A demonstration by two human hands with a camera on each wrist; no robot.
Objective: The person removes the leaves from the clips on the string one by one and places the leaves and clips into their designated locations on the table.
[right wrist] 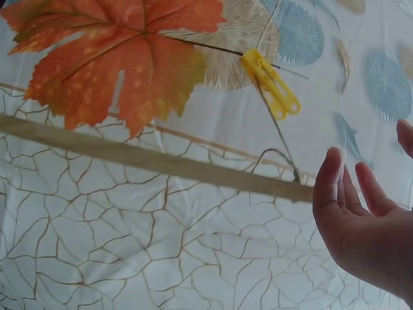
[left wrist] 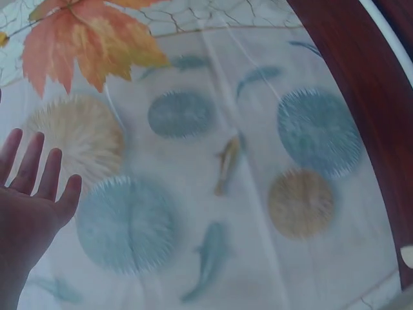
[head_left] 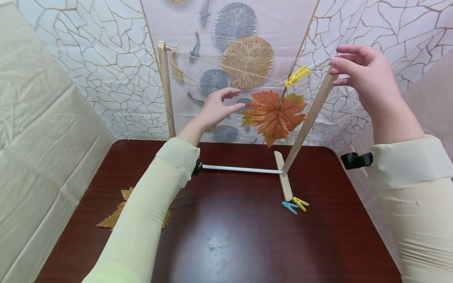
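Note:
An orange-red maple leaf (head_left: 274,116) hangs by its stem from a string (head_left: 201,59), held by a yellow clothespin (head_left: 297,76). The string runs between two wooden posts. My right hand (head_left: 368,76) is at the top of the right post (head_left: 311,118), thumb and fingers spread around its end; whether they touch the wood is hard to tell. Left of the leaf, my left hand (head_left: 217,108) is raised, fingers apart and holding nothing. The right wrist view shows the clothespin (right wrist: 268,84) over the leaf's stem and the string.
A blue clothespin (head_left: 290,207) and another yellow clothespin (head_left: 301,203) lie by the right post's wooden foot (head_left: 286,186). A white rod (head_left: 242,169) runs low across the stand. Yellowish leaves (head_left: 114,217) lie on the dark table (head_left: 247,243), partly behind my left sleeve.

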